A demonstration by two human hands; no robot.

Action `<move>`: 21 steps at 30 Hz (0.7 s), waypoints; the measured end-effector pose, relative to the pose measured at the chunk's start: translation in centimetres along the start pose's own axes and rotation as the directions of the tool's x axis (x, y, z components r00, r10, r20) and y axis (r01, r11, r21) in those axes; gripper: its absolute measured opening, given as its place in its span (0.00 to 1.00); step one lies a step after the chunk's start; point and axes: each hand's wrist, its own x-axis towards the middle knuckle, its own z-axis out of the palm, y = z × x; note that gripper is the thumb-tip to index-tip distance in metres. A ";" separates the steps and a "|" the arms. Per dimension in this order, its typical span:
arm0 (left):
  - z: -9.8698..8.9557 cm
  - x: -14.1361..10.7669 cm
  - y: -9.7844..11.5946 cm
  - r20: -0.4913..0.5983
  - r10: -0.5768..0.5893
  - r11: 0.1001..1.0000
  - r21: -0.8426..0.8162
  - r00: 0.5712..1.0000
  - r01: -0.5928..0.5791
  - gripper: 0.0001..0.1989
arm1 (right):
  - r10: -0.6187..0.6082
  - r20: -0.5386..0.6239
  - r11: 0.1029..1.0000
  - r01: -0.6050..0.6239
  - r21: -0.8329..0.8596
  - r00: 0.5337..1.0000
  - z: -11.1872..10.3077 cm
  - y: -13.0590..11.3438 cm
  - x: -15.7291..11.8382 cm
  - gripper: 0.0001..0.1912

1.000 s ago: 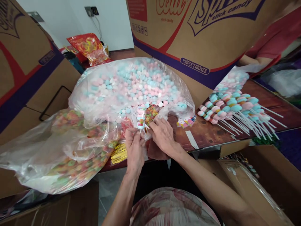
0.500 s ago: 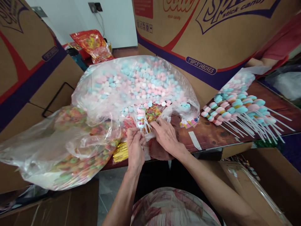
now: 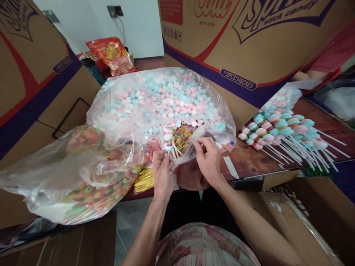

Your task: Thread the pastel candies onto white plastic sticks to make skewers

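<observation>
Upright in my left hand point(image 3: 163, 173) is a wrapped candy stick point(image 3: 168, 137), pinched near its base below the pink, blue and striped sweets. My right hand point(image 3: 208, 159) is off to the right, thumb and finger closed on a thin gold twist tie point(image 3: 186, 145) that points left toward the wrapper. Behind the hands lie loose white sticks point(image 3: 175, 151), red gummies point(image 3: 153, 146) and colourful ring candies point(image 3: 181, 135). A bundle of gold twist ties point(image 3: 144, 180) rests beside my left wrist.
A large clear bag of pastel candies point(image 3: 166, 92) fills the table's middle, with a bag of ring candies point(image 3: 94, 177) at left. Finished candy sticks point(image 3: 285, 129) are piled at right. Cardboard boxes point(image 3: 205, 48) stand behind; a person's sleeve point(image 3: 332, 55) shows at far right.
My right hand has moved right and slightly up, away from the loose sticks, and the gold twist tie now shows in its fingers. My left hand still holds the wrapped candy stick.
</observation>
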 end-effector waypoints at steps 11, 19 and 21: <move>1.5 -1.5 -2.2 0.099 0.103 0.978 0.171 0.990 -0.119 0.14 | 0.282 0.059 0.894 -0.285 0.346 0.958 0.9 -2.7 -3.2 0.08; 2.2 -0.9 -2.3 0.088 0.055 0.996 0.062 0.995 -0.060 0.15 | 0.272 0.217 0.842 -0.341 0.419 0.937 -0.2 -1.7 -3.5 0.08; 2.3 -1.0 -2.3 0.094 0.041 0.996 0.069 0.995 -0.048 0.16 | 0.253 0.269 0.833 -0.350 0.428 0.929 -0.7 -1.8 -3.4 0.07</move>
